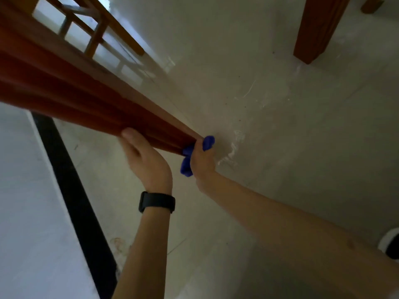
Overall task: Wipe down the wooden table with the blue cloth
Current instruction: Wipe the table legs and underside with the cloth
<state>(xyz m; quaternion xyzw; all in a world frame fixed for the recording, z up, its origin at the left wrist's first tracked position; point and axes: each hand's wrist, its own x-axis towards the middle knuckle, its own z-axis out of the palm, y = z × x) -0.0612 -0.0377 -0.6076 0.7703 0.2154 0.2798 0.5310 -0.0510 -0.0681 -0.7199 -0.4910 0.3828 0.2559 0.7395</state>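
From the left now: the wooden table (71,83) is seen from low down, one long reddish leg or rail running from the upper left down to a point just right of centre; that is its long axis, and any stroke along it has to follow that slant; the left hand (146,162), black watch band (156,201) on the wrist, cups the underside of the wood partway along, thumb pressed up against the edge, the other fingers hidden behind the wood, so I cannot tell how they lie; it looks to be steadying, not wiping; moving right, the blue cloth (187,165) is bunched at the very foot of the wood, touching it, with the right hand (203,160) closed round it, fingers curled tight and pinching the cloth against the tip; so the right hand is the nearer to the work, and the untouched length lies up and to the left of it; further right, bare pale floor (291,126) and another wooden leg (317,29) well apart.
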